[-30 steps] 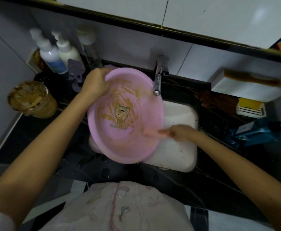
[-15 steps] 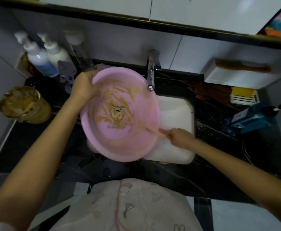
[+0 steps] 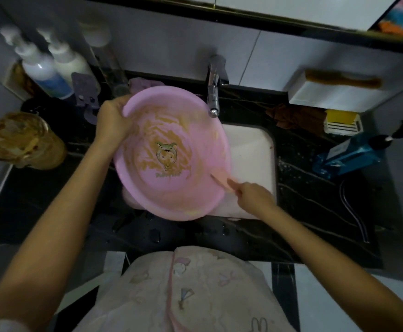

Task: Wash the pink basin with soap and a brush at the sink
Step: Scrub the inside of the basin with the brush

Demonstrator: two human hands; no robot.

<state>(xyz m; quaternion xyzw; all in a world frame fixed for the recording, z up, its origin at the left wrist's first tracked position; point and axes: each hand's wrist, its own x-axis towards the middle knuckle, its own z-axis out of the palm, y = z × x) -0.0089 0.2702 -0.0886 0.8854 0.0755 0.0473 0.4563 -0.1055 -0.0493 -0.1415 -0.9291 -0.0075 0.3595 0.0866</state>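
Left hand point(image 3: 113, 118) grip curled on the rim of the round pink plastic basin point(image 3: 171, 195); right hand point(image 3: 253, 196) grip pinching a slim pink brush point(image 3: 220, 179) against its wall.

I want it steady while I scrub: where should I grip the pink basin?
Grip the pink basin by its far-left rim, coming from the left, where the left hand holds its thin lip. The basin tilts toward you over the sink. The faucet crowds the far-right rim, and the brush in the right hand is at the near-right wall.
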